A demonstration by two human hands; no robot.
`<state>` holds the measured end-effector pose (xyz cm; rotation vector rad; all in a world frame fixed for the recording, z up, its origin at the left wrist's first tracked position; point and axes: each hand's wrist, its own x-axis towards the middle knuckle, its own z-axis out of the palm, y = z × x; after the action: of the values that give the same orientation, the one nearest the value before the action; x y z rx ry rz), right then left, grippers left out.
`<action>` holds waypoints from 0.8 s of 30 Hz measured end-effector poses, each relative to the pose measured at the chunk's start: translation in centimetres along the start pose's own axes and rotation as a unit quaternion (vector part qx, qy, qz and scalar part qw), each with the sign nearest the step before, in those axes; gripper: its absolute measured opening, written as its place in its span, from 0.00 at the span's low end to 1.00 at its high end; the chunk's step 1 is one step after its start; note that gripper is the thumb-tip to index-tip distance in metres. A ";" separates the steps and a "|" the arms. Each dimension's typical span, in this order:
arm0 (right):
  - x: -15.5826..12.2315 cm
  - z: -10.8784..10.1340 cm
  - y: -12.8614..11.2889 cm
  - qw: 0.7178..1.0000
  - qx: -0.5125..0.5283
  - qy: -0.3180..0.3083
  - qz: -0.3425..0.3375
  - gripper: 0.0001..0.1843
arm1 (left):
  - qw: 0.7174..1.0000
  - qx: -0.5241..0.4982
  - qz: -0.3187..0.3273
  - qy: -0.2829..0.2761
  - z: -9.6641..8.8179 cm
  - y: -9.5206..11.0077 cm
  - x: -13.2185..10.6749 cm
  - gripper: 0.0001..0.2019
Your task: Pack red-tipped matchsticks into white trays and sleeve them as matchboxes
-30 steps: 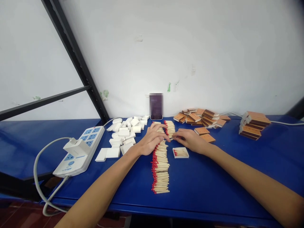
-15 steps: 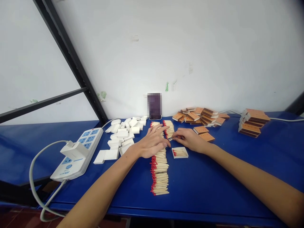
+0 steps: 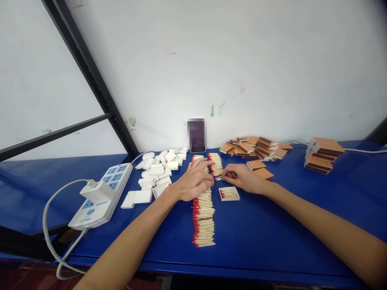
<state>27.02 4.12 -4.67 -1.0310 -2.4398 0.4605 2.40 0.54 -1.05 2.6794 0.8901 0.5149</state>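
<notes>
My left hand [image 3: 196,182] lies palm down with spread fingers across the long row of red-tipped matches [image 3: 204,213], hiding part of it. Its fingertips reach the lower end of a shorter second row of matches [image 3: 215,163]. From the right, my right hand [image 3: 242,178] comes in with thumb and fingers pinched at the stick ends of the lowest matches of that row. How many sticks it grips cannot be made out. Just below the right fingertips sits a white matchbox tray [image 3: 238,197] with several matches in it, heads to the left.
White empty trays [image 3: 156,170] are heaped at left, beside a power strip [image 3: 99,201] with a plugged-in charger and cable. Orange matchbox sleeves [image 3: 246,148] lie piled at back right, with a stack of matchboxes [image 3: 325,151] farther right. A phone [image 3: 197,137] leans on the wall.
My right fingertips have shifted slightly right and down, away from the shorter row. My left index finger has drawn back a little toward the long row.
</notes>
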 end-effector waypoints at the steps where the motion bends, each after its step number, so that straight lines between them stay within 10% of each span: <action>1: 0.0 0.0 0.0 1.000 0.003 0.001 0.006 0.15 | 1.000 0.004 0.001 0.001 -0.1 0.0 0.0 0.14; 8: -0.1 0.0 -0.3 1.000 0.011 0.006 0.012 0.12 | 0.999 -0.012 0.009 0.033 -0.1 0.1 -0.2 0.16; 11: -0.2 0.0 -0.3 1.000 0.020 0.005 0.016 0.14 | 0.989 -0.071 -0.011 0.128 0.8 -0.3 -0.1 0.19; 17: -0.4 0.2 0.0 0.999 0.049 -0.003 0.018 0.15 | 0.866 -0.234 -0.162 0.411 3.0 -2.7 0.9 0.23; 24: -0.4 0.5 0.4 0.999 0.036 0.023 0.015 0.17 | 0.815 -0.327 -0.243 0.413 3.6 -4.3 1.1 0.20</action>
<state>27.27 4.04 -5.34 -1.0383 -2.3525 0.5238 2.50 4.04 -5.54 1.4699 1.2367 1.5546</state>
